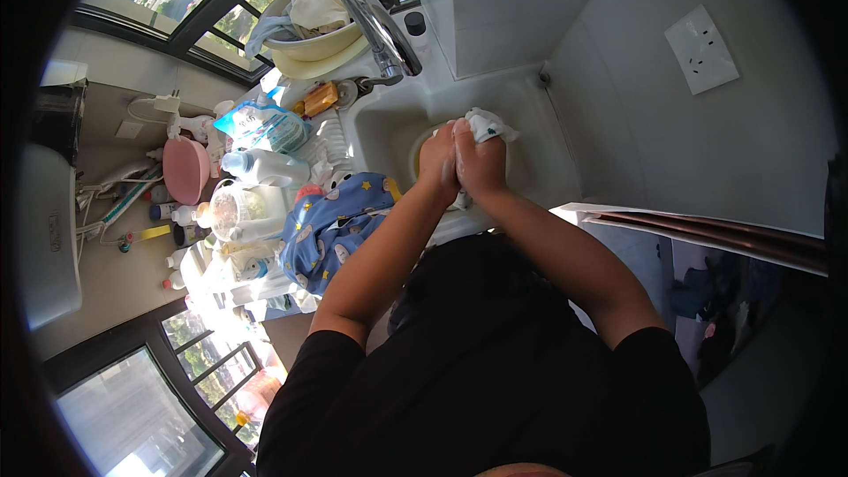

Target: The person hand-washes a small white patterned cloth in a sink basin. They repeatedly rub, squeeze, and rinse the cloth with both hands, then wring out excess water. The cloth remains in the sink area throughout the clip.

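Over the white laundry sink [563,146], my left hand [438,156] and my right hand [482,162] press together, both closed around a white cloth [487,124] with a dark green mark. Part of the cloth sticks out beyond my right knuckles, and a little shows below my hands. Whitish suds seem to coat my fingers. Beneath them in the sink is a round basin [419,146], mostly hidden by my hands and wrists. A chrome faucet [377,20] arches above the sink's far left corner.
Left of the sink lies a blue patterned garment [331,232]. Beyond it stand a white bottle with a blue cap [265,167], a blue detergent pouch [265,126] and an orange soap bar [321,98]. A cream basin of clothes [311,46] sits behind the faucet. A wall [636,112] bounds the right.
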